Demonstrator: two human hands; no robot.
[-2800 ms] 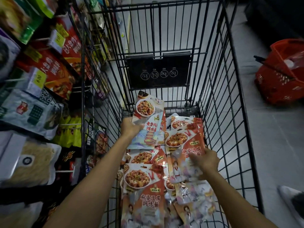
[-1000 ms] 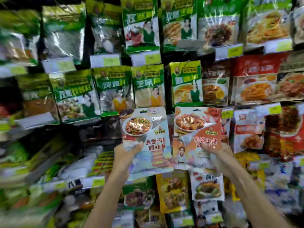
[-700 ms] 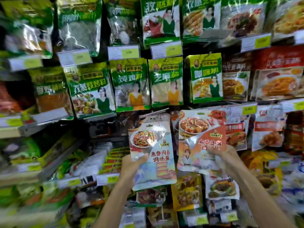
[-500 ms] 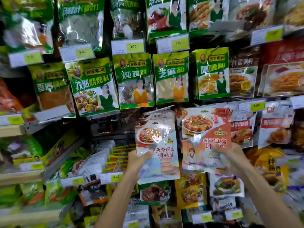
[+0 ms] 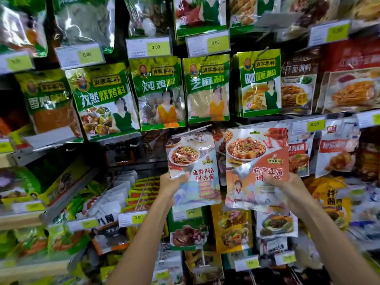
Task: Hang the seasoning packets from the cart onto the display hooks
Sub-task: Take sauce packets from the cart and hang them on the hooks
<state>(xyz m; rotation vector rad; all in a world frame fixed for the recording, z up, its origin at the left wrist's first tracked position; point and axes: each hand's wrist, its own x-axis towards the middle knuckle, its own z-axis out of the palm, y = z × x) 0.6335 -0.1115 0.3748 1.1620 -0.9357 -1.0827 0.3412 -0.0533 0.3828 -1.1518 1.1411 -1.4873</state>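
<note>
dark gap [image 5: 121, 155] left of held packets [image 5: 193, 161], green packets [image 5: 162, 95] crowding above

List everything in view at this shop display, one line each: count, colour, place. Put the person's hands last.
pale blue packet: one, pale blue and white with red lettering, held up at centre
orange packet: one, orange-red and white, just right of it
green packets: five in the row above the held pair, green; more cut off along the top
noodle packets: at least two, brown and red, upper right
price tags: many, white with yellow, across the display
lower packets: several, dark green, yellow and clear, under the held pair
left hand: one, grips the pale blue packet's lower left
right hand: one, grips the orange packet's lower right
</note>
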